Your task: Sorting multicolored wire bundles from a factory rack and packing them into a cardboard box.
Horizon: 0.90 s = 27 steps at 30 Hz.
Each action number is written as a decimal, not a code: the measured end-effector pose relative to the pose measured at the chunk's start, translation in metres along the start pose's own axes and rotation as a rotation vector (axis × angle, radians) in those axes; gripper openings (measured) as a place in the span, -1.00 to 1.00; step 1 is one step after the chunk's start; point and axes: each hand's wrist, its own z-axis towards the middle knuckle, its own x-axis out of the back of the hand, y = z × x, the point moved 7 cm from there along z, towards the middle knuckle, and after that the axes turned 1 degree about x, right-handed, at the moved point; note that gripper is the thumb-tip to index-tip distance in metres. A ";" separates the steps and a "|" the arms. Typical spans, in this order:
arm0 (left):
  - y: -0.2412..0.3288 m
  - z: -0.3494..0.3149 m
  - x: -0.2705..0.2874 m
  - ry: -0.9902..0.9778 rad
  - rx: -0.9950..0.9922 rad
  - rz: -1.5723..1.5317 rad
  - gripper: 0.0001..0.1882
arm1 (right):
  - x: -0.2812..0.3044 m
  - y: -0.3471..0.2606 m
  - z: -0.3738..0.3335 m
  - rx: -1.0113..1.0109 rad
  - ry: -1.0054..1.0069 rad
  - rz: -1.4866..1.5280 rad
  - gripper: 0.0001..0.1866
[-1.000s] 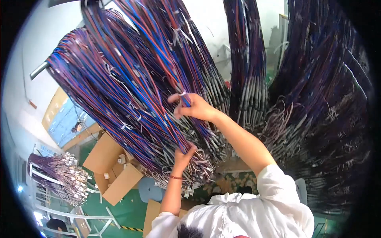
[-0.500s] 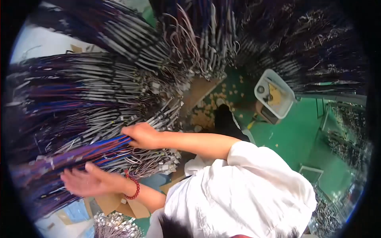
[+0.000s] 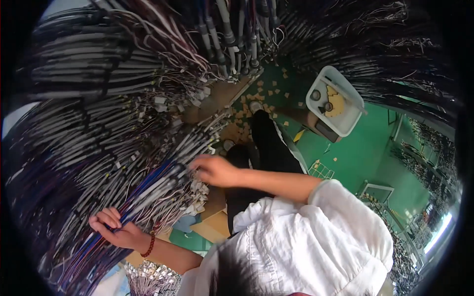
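Left hand (image 3: pixel 116 229) curled around a blue-violet wire harness bundle (image 3: pixel 143 190), right hand (image 3: pixel 215 170) pinching its connector ends (image 3: pixel 195 185); bundle not yet lifted out from the hanging rows.

You're seeing heavy fisheye bending, dim cable bundles (image 3: pixel 98 148) left of the bright green floor (image 3: pixel 355 153), slight motion blur.

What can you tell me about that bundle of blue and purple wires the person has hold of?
The bundle of blue and purple wires is a slim sheaf of thin, plastic-coated strands, running slantwise among many grey hanging cables. Its upper end meets a cluster of small pale connectors. The left hand curls around its lower stretch, and the right hand touches it near the connector end.
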 end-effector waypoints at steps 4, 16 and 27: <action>-0.059 -0.012 0.011 0.205 0.049 0.189 -0.85 | 0.089 0.159 -0.051 -0.371 0.147 -0.105 -0.82; -0.102 -0.030 0.049 0.355 -0.374 0.751 -0.77 | 0.299 0.403 -0.103 -0.641 0.574 0.322 -0.89; -0.130 -0.038 0.031 -0.210 -0.564 1.653 -0.19 | 0.324 0.356 -0.177 -0.461 0.684 -0.046 -0.86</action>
